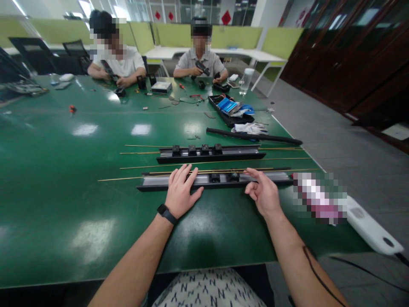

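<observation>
Over the near black rail, the left hand spreads at nine o'clock of its middle, fingers extended, gripping nothing visible. The right hand, at three o'clock, half-curls its fingers by the brass-coloured rods (whether pinching one, I cannot tell). A second black rail lies at twelve o'clock.

A daylit office is pictured, its grey floor bordered at right by glossy dark reddish-brown cabinets. White desks are backed by lime-green partitions, beyond which glass panes are decorated with red diamond-shaped ornaments. Black chairs are grouped at far left, a white column is seen toward the cabinets, and pale patches of light are reflected across a shiny green tabletop
</observation>
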`<state>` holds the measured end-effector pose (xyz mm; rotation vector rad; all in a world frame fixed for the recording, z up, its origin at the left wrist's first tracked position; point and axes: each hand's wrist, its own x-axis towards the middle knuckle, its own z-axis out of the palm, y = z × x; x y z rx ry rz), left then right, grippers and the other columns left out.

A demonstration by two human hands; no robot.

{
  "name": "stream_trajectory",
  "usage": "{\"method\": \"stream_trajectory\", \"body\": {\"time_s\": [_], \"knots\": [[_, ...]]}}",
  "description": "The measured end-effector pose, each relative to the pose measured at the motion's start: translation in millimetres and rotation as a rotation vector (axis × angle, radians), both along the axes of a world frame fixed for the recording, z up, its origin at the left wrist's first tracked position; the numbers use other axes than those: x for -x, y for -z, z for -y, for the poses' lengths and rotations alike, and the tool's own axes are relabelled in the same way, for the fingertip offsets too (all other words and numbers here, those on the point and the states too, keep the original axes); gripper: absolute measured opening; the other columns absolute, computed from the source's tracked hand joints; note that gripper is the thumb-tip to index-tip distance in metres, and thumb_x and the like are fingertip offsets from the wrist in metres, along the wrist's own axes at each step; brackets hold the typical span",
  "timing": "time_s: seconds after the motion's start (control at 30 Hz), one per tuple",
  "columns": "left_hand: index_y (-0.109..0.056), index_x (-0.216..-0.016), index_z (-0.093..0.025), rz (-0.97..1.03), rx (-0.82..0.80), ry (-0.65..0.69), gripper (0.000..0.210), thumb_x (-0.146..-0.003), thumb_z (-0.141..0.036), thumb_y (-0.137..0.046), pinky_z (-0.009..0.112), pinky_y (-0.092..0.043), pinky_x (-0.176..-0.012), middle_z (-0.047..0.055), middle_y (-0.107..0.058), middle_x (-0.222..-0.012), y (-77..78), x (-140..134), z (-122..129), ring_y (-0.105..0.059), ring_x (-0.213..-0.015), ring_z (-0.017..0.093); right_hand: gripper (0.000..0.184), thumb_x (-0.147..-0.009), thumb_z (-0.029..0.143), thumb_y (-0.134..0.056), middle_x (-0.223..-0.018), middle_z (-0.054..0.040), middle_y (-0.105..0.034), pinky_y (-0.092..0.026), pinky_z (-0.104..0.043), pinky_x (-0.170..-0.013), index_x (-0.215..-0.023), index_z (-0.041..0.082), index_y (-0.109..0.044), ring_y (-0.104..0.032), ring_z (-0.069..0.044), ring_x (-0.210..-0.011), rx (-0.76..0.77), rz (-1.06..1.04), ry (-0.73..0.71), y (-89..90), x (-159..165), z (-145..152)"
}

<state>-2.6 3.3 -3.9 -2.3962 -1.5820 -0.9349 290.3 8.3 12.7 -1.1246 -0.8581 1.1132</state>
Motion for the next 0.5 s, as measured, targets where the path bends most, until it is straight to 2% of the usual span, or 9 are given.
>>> {"method": "stream_trajectory", "body": {"time_s": [0.5], "knots": [[-0.050, -0.153, -0.025, 0.010, 0.013, 0.000, 0.063, -0.094, -0.043, -0.065, 0.054, -0.029, -0.126, 0.014, -0.054, -0.157, -1.1, 0.1, -0.1, -0.045, -0.150, 0.033, 0.042, -0.093, 0.055, -0.064, -0.117, -0.0123, -0.074, -0.021, -0.019, -0.033, -0.111, 0.019, -0.076, -0.061, -0.008, -0.050, 0.011, 0.010, 0.001, -4.0, 0.8, 0.5]]}}
